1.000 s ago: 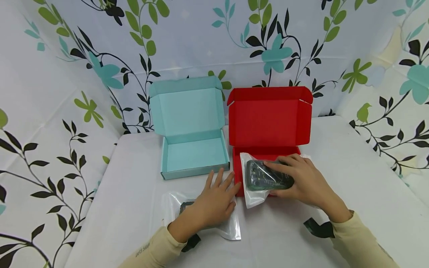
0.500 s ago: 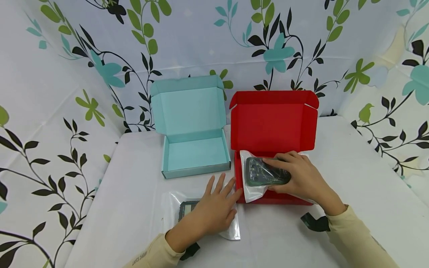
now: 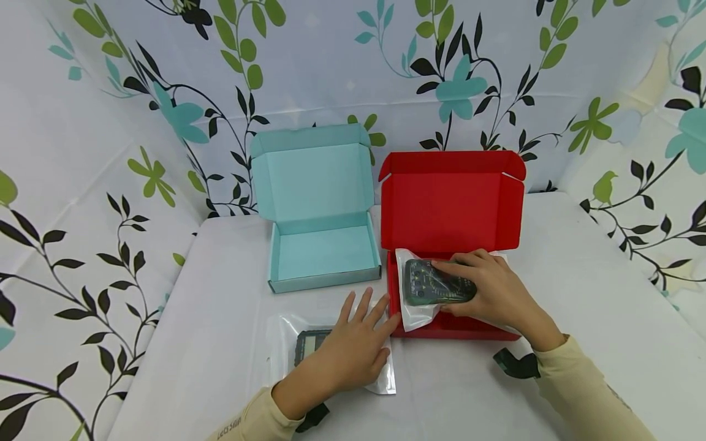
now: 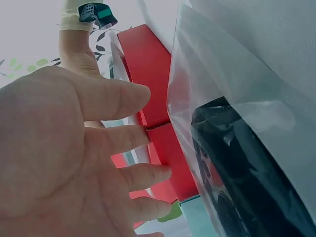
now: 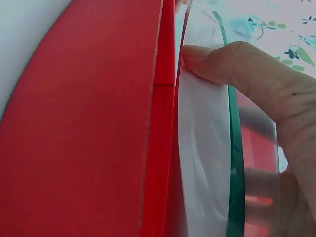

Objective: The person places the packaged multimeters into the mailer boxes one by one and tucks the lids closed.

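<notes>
Right hand (image 3: 496, 294): fingers curled round bagged device (image 3: 436, 289), held over red box (image 3: 452, 245), not yet seated.
Left hand (image 3: 353, 349): fingers spread flat on second bag (image 3: 309, 349), on table (image 3: 220, 318).
Risk: slick plastic slipping; bag edge snagging box wall.

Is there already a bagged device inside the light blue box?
No, in the head view the light blue box shows only its bare floor; one bagged device is at the red box.

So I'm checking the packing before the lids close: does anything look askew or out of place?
Yes: the bagged device under the right hand lies askew in the red box, its bag's corner poking over the front wall.
</notes>
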Available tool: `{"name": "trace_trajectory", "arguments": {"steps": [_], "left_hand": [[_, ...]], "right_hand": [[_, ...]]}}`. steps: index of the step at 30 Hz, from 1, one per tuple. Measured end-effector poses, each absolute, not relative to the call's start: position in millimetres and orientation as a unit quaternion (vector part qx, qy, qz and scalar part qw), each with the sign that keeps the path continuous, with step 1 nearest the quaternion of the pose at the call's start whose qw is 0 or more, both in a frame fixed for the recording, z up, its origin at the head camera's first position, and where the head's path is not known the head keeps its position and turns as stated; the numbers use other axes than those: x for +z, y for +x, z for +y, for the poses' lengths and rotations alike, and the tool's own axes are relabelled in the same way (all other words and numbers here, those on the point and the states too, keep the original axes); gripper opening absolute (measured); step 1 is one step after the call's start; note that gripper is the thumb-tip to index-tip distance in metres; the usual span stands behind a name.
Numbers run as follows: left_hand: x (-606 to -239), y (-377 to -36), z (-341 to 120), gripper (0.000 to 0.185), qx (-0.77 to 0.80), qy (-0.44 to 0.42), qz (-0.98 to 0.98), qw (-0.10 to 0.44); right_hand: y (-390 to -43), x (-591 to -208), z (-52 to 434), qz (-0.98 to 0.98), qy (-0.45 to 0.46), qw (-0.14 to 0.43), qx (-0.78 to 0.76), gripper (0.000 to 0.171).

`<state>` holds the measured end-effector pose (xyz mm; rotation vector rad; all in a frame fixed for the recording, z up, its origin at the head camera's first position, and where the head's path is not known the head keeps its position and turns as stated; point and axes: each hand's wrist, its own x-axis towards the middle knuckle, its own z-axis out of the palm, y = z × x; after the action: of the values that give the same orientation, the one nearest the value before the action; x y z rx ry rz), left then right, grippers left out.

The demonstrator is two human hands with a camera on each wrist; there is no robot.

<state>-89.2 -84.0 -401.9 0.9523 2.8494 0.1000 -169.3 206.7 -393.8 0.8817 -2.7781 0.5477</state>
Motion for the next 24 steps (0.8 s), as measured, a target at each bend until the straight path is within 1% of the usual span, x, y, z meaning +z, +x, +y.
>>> {"name": "trace_trajectory", "arguments": {"steps": [3,8,10,16,24], "left_hand": [[-403,-89,-85,0.063,0.034,0.318,0.945,0.069],[-404,-83,-83,0.073,0.018,0.319,0.944,0.078],[-405,-80,-82,0.075,0.005,0.324,0.943,0.073],[-406,-75,-83,0.076,-0.015,0.332,0.942,0.05],[-408,-75,-84,0.076,-0.005,0.328,0.943,0.062]], "right_hand": [[-171,-396,207,-0.934,0.294,0.083,0.184,0.086],[-174,-402,206,-0.937,0.29,0.078,0.18,0.088],[-174,-403,205,-0.939,0.286,0.074,0.176,0.088],[-176,-407,203,-0.938,0.287,0.068,0.182,0.088],[-182,-413,201,-0.939,0.285,0.058,0.185,0.087]]}}
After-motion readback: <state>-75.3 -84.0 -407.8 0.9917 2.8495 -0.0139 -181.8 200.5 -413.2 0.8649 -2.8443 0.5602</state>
